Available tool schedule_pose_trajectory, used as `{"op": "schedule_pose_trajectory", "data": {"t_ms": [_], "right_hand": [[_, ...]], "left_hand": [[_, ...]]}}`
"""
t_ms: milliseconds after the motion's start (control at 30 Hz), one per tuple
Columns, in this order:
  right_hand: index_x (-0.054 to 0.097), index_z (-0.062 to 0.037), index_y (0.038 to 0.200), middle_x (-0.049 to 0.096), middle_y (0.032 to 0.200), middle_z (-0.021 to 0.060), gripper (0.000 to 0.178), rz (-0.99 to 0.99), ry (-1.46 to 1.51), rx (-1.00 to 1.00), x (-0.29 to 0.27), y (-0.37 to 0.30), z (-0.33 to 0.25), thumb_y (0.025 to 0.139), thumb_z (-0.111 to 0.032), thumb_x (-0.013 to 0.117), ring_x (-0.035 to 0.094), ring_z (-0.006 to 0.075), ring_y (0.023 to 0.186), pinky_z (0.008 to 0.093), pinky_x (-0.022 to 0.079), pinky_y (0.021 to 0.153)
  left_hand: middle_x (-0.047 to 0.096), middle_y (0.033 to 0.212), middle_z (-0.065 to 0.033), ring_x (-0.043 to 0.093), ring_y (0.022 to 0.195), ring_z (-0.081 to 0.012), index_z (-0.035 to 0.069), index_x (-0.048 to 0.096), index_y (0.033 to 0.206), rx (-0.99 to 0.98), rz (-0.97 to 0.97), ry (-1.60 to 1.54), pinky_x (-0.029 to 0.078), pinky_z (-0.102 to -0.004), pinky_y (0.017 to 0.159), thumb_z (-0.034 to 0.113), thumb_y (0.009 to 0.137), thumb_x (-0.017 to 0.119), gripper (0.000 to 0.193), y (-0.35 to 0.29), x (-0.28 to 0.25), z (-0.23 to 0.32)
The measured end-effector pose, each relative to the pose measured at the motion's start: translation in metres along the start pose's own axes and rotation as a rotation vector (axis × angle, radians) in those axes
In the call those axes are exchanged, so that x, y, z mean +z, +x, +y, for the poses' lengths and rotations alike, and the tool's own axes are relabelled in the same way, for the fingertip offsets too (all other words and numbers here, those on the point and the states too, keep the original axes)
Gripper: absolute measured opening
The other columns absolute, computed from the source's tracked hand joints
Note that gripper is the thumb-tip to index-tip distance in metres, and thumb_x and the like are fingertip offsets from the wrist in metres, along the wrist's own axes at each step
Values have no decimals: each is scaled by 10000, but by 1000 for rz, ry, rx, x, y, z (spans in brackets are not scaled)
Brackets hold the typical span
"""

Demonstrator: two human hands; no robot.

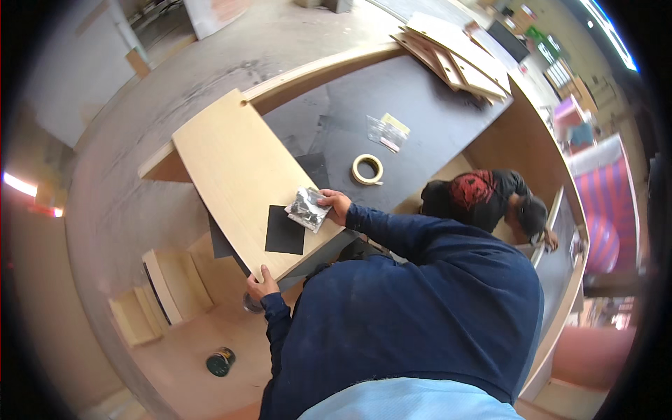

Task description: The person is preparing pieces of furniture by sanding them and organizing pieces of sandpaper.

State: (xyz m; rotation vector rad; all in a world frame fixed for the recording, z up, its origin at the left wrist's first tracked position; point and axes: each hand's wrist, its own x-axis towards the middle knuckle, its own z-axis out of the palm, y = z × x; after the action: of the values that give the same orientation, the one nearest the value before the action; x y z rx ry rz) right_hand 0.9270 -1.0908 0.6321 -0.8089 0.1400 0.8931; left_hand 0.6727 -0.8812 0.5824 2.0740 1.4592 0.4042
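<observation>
A pale wooden board (227, 164) with a curved end lies across the dark worktop and the wooden rim. My left hand (262, 283) grips its near edge, thumb on top and fingers out of sight beneath. Closed on a small clear plastic bag (308, 208) with silvery and dark contents, my right hand (336, 207) is over the near right part of the board. What the bag holds is too small to name. Beside and partly under the bag, a black square sheet (285, 234) lies flat on the board.
On the dark worktop (427, 98) are a tape roll (367, 169), clear packets (388, 131) and stacked wooden panels (458, 56). A co-worker (483, 199) bends over at the right. Below left stand a dark can (220, 362) and a wooden step-like piece (178, 287).
</observation>
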Motion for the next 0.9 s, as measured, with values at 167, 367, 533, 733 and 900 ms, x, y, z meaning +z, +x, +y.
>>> {"op": "schedule_pose_trajectory", "data": {"t_ms": [167,367,533,733,900], "right_hand": [[563,10,1060,635,957,103,207,-33,24,13,-6,5,1,853,14,546,645,215,898,367,529,853],[529,14,1105,620,1063,129,259,10,122,-10,-11,4,1,847,36,520,625,275,1004,426,496,928],[402,32,1309,498,1313,221,508,-84,254,-14,-5,-6,-7,815,-74,462,491,371,1217,497,342,1087],[435,41,1281,540,1276,214,527,38,192,-74,-18,-6,-12,768,-75,480,548,369,1156,466,405,1047],[435,40,1302,553,1271,214,572,106,160,-3,-26,-5,-18,757,-116,507,568,370,1135,456,422,1029]], "left_hand": [[620,878,-196,582,827,-336,-41,610,936,-8,-26,-43,462,-423,770,548,803,646,605,13,-2,-13],[631,790,-106,572,745,-185,-32,621,822,-22,-207,-463,467,-333,704,326,830,712,369,27,-52,4],[643,784,-39,577,600,-89,3,642,954,-111,-398,-907,426,-199,518,252,929,563,262,6,-118,67],[673,902,-147,646,734,-214,-39,612,1026,-227,-786,-1229,506,-328,700,482,978,328,595,8,-145,112],[670,879,-150,648,730,-210,-51,607,1015,-214,-783,-1260,507,-321,698,493,977,330,612,9,-145,123]]}}
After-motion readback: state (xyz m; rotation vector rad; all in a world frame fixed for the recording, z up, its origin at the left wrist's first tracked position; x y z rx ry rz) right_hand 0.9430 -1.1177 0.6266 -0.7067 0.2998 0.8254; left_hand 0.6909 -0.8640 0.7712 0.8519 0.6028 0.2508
